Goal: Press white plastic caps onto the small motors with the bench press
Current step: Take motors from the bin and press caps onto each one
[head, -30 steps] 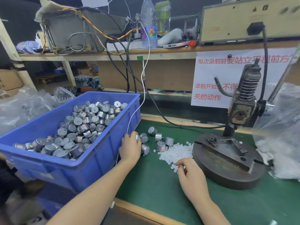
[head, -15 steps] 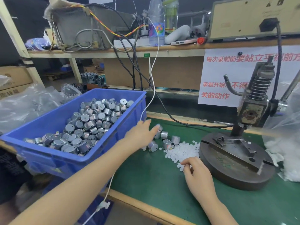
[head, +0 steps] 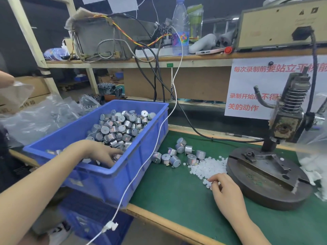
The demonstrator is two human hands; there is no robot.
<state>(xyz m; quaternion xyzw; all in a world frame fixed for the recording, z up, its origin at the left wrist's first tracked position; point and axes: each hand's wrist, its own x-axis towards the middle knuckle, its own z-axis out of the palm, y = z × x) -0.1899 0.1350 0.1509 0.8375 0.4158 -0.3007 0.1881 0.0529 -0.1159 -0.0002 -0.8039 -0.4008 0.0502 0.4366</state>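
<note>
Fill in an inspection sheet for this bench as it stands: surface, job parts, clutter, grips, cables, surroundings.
Surface: green mat on a wood-edged bench.
Job's things: blue bin heaped with motors; loose motors on the mat; white caps piled against the bench press.
Clutter: plastic bags left of the bin, more at the right edge.
Grips: left hand inside the bin among motors; right hand at the cap pile, fingertips on caps; cannot tell if either holds a piece.
Cables: white cable draped over the bin's rim; black cable running from the shelf across the bench.
Surroundings: shelf carrying a water bottle and metal box; printed notice behind the press.
</note>
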